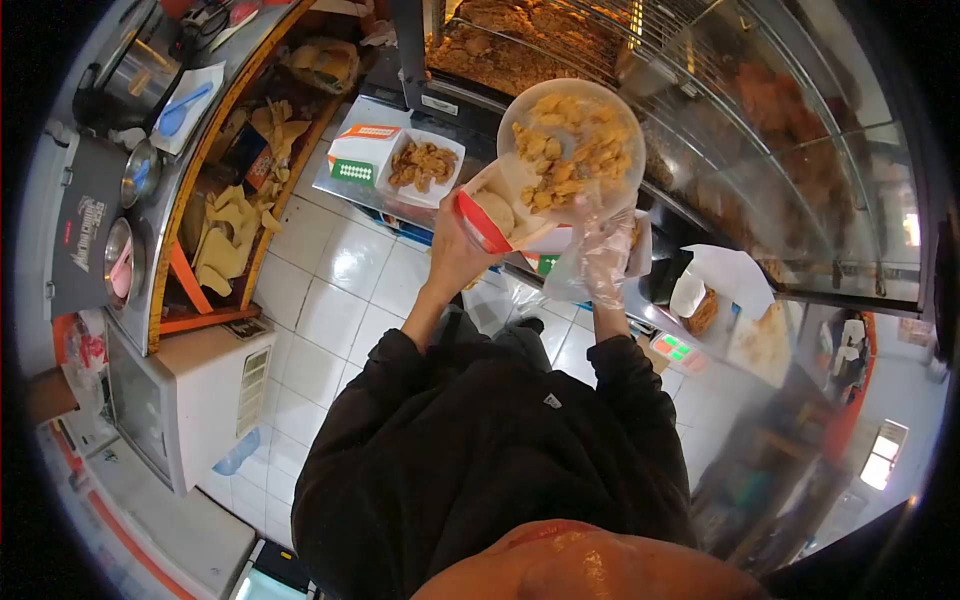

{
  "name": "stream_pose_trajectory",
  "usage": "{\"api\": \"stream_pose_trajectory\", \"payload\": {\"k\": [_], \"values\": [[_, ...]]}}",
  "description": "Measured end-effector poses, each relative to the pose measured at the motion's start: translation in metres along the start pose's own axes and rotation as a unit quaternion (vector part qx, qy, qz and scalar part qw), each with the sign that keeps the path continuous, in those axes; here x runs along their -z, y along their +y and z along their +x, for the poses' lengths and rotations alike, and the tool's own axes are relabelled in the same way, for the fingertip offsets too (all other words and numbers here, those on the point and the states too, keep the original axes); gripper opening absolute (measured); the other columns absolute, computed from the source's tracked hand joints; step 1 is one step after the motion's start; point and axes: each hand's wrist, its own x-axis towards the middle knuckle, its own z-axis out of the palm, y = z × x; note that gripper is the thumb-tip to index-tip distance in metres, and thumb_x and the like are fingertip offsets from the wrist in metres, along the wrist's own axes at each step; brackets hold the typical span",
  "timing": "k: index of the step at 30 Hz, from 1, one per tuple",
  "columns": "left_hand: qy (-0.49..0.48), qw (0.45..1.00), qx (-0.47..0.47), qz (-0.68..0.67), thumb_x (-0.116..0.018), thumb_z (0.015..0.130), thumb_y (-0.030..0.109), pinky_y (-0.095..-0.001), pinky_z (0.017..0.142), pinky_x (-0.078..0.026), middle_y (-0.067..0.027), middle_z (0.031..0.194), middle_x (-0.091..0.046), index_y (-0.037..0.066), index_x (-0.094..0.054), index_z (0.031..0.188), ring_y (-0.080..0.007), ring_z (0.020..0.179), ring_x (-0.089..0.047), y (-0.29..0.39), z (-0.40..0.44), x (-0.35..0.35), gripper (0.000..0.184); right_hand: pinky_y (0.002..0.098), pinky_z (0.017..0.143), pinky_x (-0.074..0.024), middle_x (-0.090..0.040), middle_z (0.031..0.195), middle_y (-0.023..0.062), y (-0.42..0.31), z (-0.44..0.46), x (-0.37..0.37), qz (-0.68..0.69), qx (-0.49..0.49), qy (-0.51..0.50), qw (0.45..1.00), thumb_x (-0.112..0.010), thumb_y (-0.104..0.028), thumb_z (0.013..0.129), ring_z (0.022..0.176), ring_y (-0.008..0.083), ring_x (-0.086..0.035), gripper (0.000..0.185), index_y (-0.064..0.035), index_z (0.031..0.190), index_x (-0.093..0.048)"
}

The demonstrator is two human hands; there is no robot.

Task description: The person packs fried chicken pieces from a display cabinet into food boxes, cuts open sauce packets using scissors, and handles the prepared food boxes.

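My left hand [452, 252] is closed around a red-and-white paper food box [484, 222]. Inside that box lies a round, pale beige mound [492, 212], possibly rice. Wearing a clear plastic glove, my right hand [604, 252] grips the near side of a translucent plastic bowl [637, 170]. Golden fried chicken pieces [575, 145] lie in the bowl, which is held beside the box, their rims close together or touching. On the counter to the left stands an open white food box [385, 160] holding browner fried pieces [423, 166].
A glass display case [760, 150] with fried chicken [535, 45] fills the far side. White paper and a dark fried piece [703, 312] lie on the right counter. A shelf [190, 255] with crumpled paper and a metal worktop with bowls and a pot [125, 85] stand left.
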Motion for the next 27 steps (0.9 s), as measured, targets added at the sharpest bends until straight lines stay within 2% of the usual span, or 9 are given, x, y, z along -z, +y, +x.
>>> {"api": "stream_pose_trajectory", "payload": {"k": [1,2,8,11,15,17,21,23,27], "values": [[0.023,1.0,-0.005,0.003,-0.087,0.047,0.02,-0.0382,0.096,-0.038,-0.021,0.12,-0.042,-0.006,-0.026,0.129,-0.0335,0.112,-0.045,0.002,0.001,0.001,0.105,0.0269,0.087,-0.0413,-0.051,0.114,0.007,0.001,0.003,-0.006,-0.025,0.083,-0.02,0.996,-0.066,-0.006,0.082,0.103,0.0124,-0.048,0.045,-0.0039,0.118,-0.04],[0.027,1.0,-0.004,0.0,-0.087,0.047,0.02,-0.0382,0.096,-0.038,-0.021,0.12,-0.042,-0.006,-0.026,0.129,-0.0335,0.112,-0.045,0.001,0.003,0.001,0.105,0.0295,0.09,-0.0406,-0.051,0.114,0.0085,-0.001,-0.001,-0.008,-0.025,0.063,-0.011,0.998,-0.07,-0.011,0.079,0.103,0.0142,-0.05,0.051,-0.0058,0.119,-0.039],[0.03,0.999,-0.007,0.022,-0.085,0.048,0.018,-0.0387,0.095,-0.038,-0.0215,0.118,-0.043,-0.006,-0.028,0.127,-0.0347,0.11,-0.045,0.004,0.009,0.006,0.101,0.0296,0.091,-0.0404,-0.049,0.115,0.0091,-0.01,-0.003,-0.006,-0.055,0.042,-0.062,0.996,-0.071,-0.009,0.078,0.104,0.016,-0.049,0.054,-0.0046,0.12,-0.036],[-0.011,0.998,0.009,0.057,-0.085,0.048,0.019,-0.0391,0.1,-0.035,-0.0228,0.126,-0.036,-0.007,-0.017,0.133,-0.0343,0.118,-0.041,0.003,0.012,0.004,0.111,0.0301,0.091,-0.0407,-0.049,0.115,0.0096,-0.002,-0.001,-0.002,-0.152,0.084,-0.062,0.983,-0.073,-0.009,0.076,0.105,0.0161,-0.049,0.058,-0.0037,0.121,-0.036],[-0.007,1.0,0.018,0.018,-0.084,0.048,0.018,-0.0392,0.098,-0.036,-0.0224,0.124,-0.038,-0.006,-0.02,0.131,-0.0351,0.116,-0.041,0.003,0.011,0.0,0.107,0.0309,0.091,-0.0412,-0.05,0.114,0.0099,-0.009,-0.005,-0.004,-0.12,0.075,-0.063,0.988,-0.076,-0.01,0.073,0.105,0.0182,-0.05,0.06,-0.0029,0.12,-0.039],[0.01,1.0,0.016,0.007,-0.083,0.048,0.017,-0.0389,0.097,-0.037,-0.022,0.121,-0.04,-0.005,-0.024,0.129,-0.0354,0.113,-0.043,0.0,0.01,-0.004,0.103,0.0319,0.09,-0.0416,-0.051,0.113,0.0102,-0.01,-0.007,-0.002,-0.322,0.16,-0.04,0.932,-0.079,-0.012,0.07,0.104,0.0209,-0.051,0.058,-0.0026,0.116,-0.045],[-0.007,0.999,0.027,-0.017,-0.084,0.048,0.017,-0.0391,0.099,-0.035,-0.0228,0.127,-0.036,-0.005,-0.019,0.132,-0.0346,0.118,-0.04,-0.004,0.006,-0.011,0.108,0.0326,0.09,-0.0414,-0.052,0.112,0.0111,-0.005,-0.008,0.001,-0.332,0.183,-0.025,0.925,-0.08,-0.014,0.068,0.104,0.0233,-0.052,0.054,-0.0031,0.111,-0.05],[0.002,0.999,0.03,-0.035,-0.084,0.049,0.017,-0.0391,0.1,-0.035,-0.0231,0.128,-0.034,-0.006,-0.017,0.132,-0.0343,0.12,-0.038,-0.007,0.004,-0.014,0.109,0.0359,0.091,-0.0431,-0.052,0.118,0.0125,0.001,-0.006,0.009,-0.347,0.234,-0.047,0.907,-0.078,-0.014,0.066,0.108,0.0307,-0.052,0.059,-0.0079,0.117,-0.048],[-0.013,0.999,0.027,-0.028,-0.083,0.05,0.017,-0.039,0.1,-0.034,-0.0234,0.128,-0.035,-0.007,-0.016,0.132,-0.0346,0.12,-0.038,-0.014,0.0,-0.014,0.109,0.0362,0.092,-0.0427,-0.051,0.118,0.0129,-0.01,-0.008,0.007,-0.386,0.258,-0.044,0.885,-0.077,-0.013,0.064,0.11,0.0316,-0.05,0.061,-0.0088,0.117,-0.048]]}}
